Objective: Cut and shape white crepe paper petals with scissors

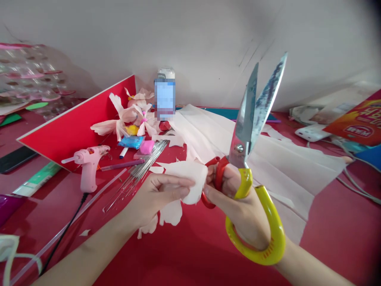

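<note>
My left hand (pixel 160 193) pinches a small white piece of paper (pixel 198 186) with rounded edges between thumb and fingers. On my right hand (pixel 248 210) hang large scissors (pixel 245 127) with yellow and red handles. The yellow loop goes around that hand and the red one lies at its fingers. Their metal blades stand apart, pointing up and away from the paper. My right thumb and fingertips are bent close to the paper's right edge; whether they touch it I cannot tell. Petal-shaped paper cutouts (pixel 171 213) lie beneath my left hand.
A pink glue gun (pixel 89 163) with its black cord lies left, before a leaning red board (pixel 77 127). Metal wires (pixel 149 163), paper flowers (pixel 122 119) and a phone (pixel 165 97) sit beyond my hands. Pale sheets (pixel 285 167) spread right, near a power strip (pixel 311 132).
</note>
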`<action>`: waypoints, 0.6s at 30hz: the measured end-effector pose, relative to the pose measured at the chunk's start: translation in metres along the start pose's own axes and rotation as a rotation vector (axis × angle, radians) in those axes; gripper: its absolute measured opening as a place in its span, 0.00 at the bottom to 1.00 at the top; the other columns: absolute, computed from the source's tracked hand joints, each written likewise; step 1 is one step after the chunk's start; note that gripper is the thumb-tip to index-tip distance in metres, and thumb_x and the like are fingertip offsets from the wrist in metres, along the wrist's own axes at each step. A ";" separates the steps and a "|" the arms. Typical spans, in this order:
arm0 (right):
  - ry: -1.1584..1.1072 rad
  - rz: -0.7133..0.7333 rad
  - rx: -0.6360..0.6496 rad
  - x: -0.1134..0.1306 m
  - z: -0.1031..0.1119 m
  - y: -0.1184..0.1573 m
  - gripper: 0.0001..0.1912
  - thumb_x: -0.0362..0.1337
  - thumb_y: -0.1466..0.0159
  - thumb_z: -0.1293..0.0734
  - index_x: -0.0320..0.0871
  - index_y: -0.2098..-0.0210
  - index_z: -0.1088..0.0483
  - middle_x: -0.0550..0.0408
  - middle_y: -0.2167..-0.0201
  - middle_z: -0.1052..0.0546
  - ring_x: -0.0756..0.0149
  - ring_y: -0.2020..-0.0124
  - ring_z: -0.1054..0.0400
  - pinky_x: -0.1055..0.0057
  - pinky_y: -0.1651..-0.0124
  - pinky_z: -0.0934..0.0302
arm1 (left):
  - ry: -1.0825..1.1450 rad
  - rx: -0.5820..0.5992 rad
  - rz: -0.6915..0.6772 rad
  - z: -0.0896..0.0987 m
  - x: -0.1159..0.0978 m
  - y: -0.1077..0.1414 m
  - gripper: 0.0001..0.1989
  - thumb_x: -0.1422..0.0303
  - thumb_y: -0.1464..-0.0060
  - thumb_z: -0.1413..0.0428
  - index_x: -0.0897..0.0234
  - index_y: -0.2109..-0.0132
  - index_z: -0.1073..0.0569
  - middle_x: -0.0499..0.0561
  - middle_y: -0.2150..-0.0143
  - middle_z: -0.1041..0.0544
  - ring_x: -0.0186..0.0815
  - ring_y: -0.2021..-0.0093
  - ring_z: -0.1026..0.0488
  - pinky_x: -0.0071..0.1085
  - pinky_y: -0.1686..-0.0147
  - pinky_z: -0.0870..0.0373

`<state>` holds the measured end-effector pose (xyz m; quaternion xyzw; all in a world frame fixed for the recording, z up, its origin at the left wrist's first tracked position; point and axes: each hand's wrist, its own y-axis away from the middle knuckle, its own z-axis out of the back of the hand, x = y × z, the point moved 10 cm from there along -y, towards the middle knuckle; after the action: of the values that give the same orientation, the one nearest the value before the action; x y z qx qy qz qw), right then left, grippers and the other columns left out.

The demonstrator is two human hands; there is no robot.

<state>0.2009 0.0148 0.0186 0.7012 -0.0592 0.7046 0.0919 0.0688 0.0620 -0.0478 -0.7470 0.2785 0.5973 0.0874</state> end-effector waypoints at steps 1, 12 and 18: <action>-0.008 0.006 -0.001 0.001 0.000 0.000 0.09 0.36 0.48 0.34 0.44 0.67 0.36 0.58 0.71 0.33 0.72 0.75 0.43 0.71 0.74 0.45 | 0.000 -0.010 -0.002 0.001 0.000 0.000 0.06 0.66 0.56 0.32 0.58 0.67 0.17 0.50 0.61 0.18 0.32 0.64 0.22 0.20 0.66 0.28; -0.046 0.033 0.016 0.000 -0.001 0.002 0.10 0.34 0.45 0.32 0.44 0.68 0.39 0.61 0.74 0.34 0.72 0.75 0.41 0.72 0.73 0.43 | 0.231 -0.025 0.128 -0.003 0.017 0.003 0.11 0.66 0.61 0.29 0.61 0.67 0.18 0.49 0.73 0.19 0.30 0.76 0.24 0.21 0.77 0.28; -0.052 0.046 0.001 -0.001 0.000 0.003 0.09 0.33 0.44 0.31 0.44 0.67 0.37 0.61 0.72 0.33 0.74 0.75 0.41 0.74 0.74 0.43 | 0.416 0.027 0.163 -0.019 0.016 0.001 0.08 0.70 0.63 0.29 0.62 0.71 0.18 0.48 0.75 0.19 0.29 0.76 0.23 0.19 0.77 0.28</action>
<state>0.2007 0.0119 0.0172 0.7177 -0.0771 0.6881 0.0738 0.0858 0.0471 -0.0575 -0.8280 0.3578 0.4317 -0.0104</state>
